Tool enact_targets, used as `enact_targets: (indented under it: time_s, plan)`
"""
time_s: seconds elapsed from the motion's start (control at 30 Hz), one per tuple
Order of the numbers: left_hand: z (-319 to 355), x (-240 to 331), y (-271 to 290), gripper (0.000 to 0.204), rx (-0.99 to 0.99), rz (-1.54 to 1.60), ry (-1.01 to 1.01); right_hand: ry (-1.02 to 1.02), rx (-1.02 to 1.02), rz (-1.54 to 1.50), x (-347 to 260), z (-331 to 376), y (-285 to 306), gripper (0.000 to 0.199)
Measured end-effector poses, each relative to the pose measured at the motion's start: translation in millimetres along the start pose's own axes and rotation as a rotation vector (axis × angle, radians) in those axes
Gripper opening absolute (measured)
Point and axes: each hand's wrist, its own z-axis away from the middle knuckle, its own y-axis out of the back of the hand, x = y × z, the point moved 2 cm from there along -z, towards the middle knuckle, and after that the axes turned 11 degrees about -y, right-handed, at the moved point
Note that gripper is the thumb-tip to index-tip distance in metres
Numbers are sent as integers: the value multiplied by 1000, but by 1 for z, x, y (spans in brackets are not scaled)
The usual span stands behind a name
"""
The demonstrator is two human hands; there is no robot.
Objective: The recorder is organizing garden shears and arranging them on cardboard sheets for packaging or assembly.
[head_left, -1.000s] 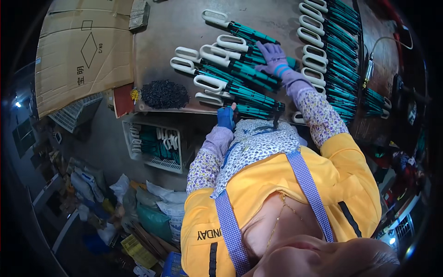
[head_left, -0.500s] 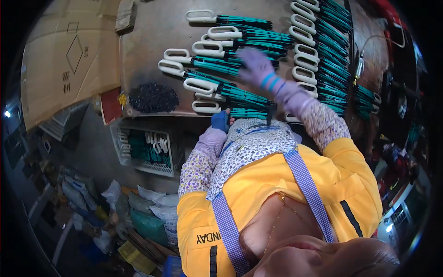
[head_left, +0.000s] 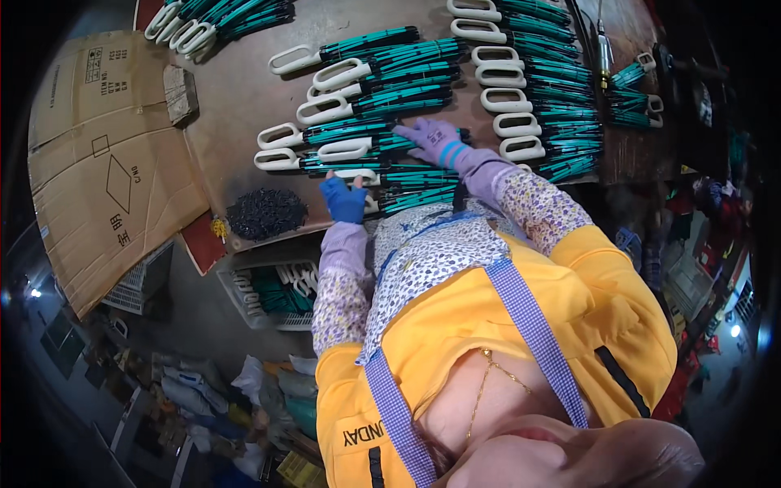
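Note:
Rows of tools with white loop handles and teal-and-black shafts [head_left: 366, 106] lie side by side on a brown table [head_left: 244, 89]. My right hand [head_left: 439, 140], in a purple glove, lies flat with fingers spread on the shafts of the near row. My left hand [head_left: 344, 199], in a blue glove, rests at the table's near edge, its fingertips on the white handle of the nearest tool [head_left: 358, 176]. Neither hand is closed around a tool.
A heap of small black parts [head_left: 266, 213] sits at the table's near-left corner. A flattened cardboard box [head_left: 106, 163] and a grey block [head_left: 181, 93] lie to the left. More tools are stacked at the right [head_left: 561, 106] and far left [head_left: 211, 20]. A crate [head_left: 272, 293] stands below.
The view has tilted, so the table sits lower in the picture. My right hand has slid a little nearer along the teal shafts. My left hand stays at the table edge.

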Motion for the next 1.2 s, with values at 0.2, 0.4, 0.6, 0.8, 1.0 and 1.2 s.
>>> enact_targets:
  time_s: [0.2,0.4,0.6,0.8,1.0,1.2]
  plan:
    - [-25,-1,-16,58,-221,-17,256,34,37,120,16,-22,23,58]
    - [-52,11,0,55,-433,224,568,64,181,4,35,-45,18,54]
    - [-40,-31,9,52,-756,383,673,-11,-33,-98,57,-13,9,46]
    - [-67,-26,28,52,-261,-342,-60,-76,-50,-43,69,10,3,42]
    - [-107,-17,17,53,-517,-602,-426,-125,144,112,46,-16,14,40]
    - [-111,-20,0,53,-617,-571,-489,-211,-7,218,42,-49,39,39]
